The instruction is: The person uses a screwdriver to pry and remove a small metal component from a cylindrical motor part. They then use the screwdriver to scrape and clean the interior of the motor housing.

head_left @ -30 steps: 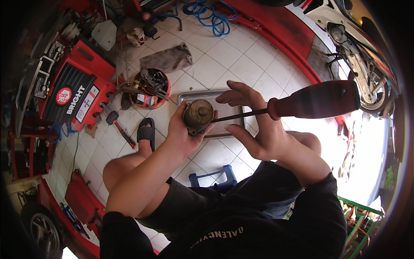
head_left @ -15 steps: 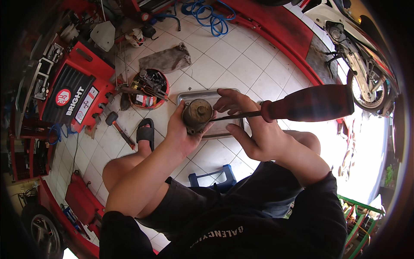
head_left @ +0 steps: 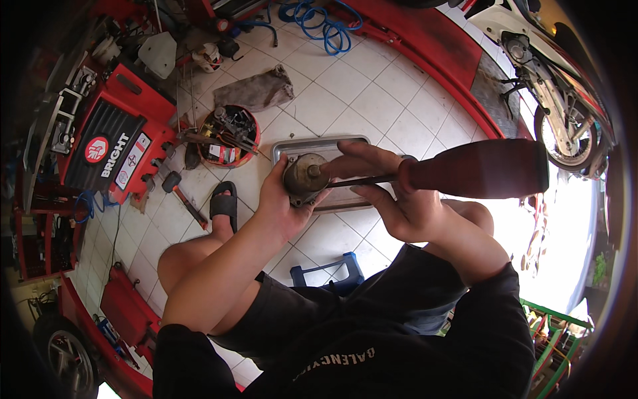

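A short metal cylinder [head_left: 306,174] sits upright in the left hand [head_left: 282,209], whose fingers and thumb curl closely around its lower side and hold it firmly. It is held over the left part of a shallow metal tray [head_left: 345,197], just inside the tray's left edge as seen from above. Its colour is a dull mix of grey and brassy brown, with darker, grimy patches over the round end that faces up. A small round boss stands up from that end, right of its middle, and catches some light; darker, uneven edges with small lugs show along the lower side, by the palm.

The right hand [head_left: 405,209] is beside it, fingers stretched out toward the cylinder and thumb well apart from them, a wide grip that does not wrap round the tool. A screwdriver [head_left: 475,168] with a thick dark red handle lies across this hand, its thin shaft running between thumb and fingers to the cylinder's right side. Where the tip meets the part is hidden, and whether the palm touches the handle I cannot tell.

On the tiled floor [head_left: 332,100], beyond the tray's upper left corner, stand a red tub [head_left: 251,158] of tools and a crumpled grey-brown cloth [head_left: 254,90]
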